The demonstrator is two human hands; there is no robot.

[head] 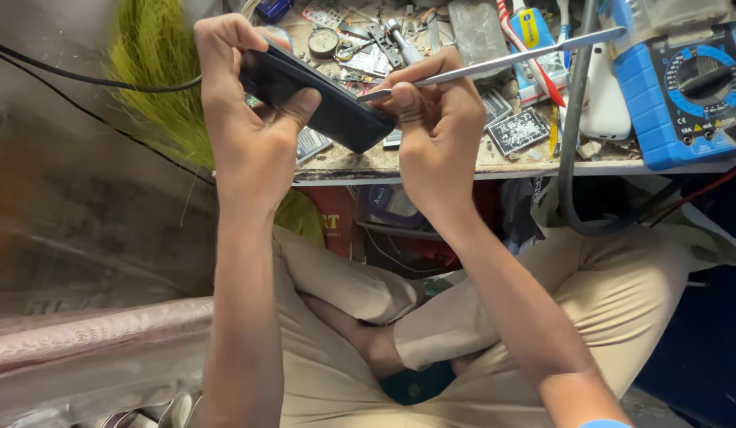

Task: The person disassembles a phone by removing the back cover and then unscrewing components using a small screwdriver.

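Observation:
My left hand (245, 111) grips a black mobile phone (320, 101) edge-on, thumb pressed on its near side, above the front edge of a low workbench (463, 168). My right hand (431, 119) pinches a long thin metal tool (503, 59), whose tip rests against the phone's lower right corner. The tool's shaft runs up to the right over the bench. Both forearms reach up from my crossed legs in beige trousers.
A blue multimeter (685, 91) sits at the bench's right end, beside a white handset (606, 95). Small circuit boards (517, 131), tools and screws litter the bench. A green brush (158, 71) and a black cable (82, 79) lie left. A grey hose (570, 135) hangs down.

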